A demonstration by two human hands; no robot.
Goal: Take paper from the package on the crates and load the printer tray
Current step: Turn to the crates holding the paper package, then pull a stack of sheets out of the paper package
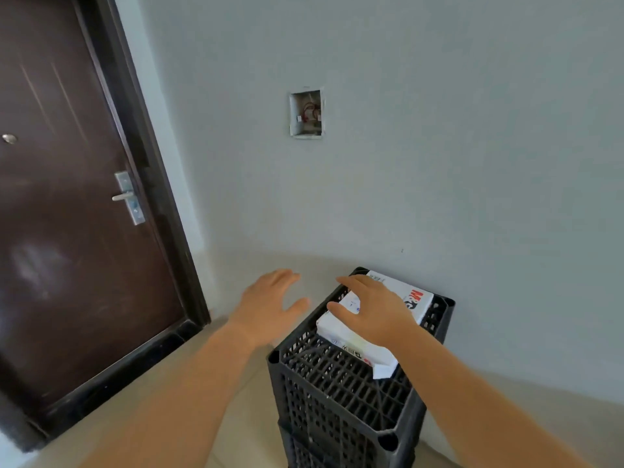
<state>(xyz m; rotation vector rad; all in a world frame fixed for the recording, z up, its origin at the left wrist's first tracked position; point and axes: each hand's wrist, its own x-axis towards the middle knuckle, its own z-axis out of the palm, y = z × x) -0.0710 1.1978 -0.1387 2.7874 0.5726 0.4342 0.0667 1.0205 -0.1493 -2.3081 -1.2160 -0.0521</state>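
A white paper package [415, 298] with red and black print lies on top of stacked black plastic crates [341, 396] by the wall. Its near end looks torn open, with a white flap hanging loose. My right hand [374, 310] hovers over the middle of the package, fingers spread, and holds nothing. My left hand [270, 300] is open in the air to the left of the crates, beside the package and apart from it. No printer or tray is in view.
A dark brown door [67, 214] with a metal handle [126, 196] fills the left side. A grey wall stands right behind the crates, with an open electrical box [306, 112] showing wires. Beige floor tiles [236, 383] lie around the crates.
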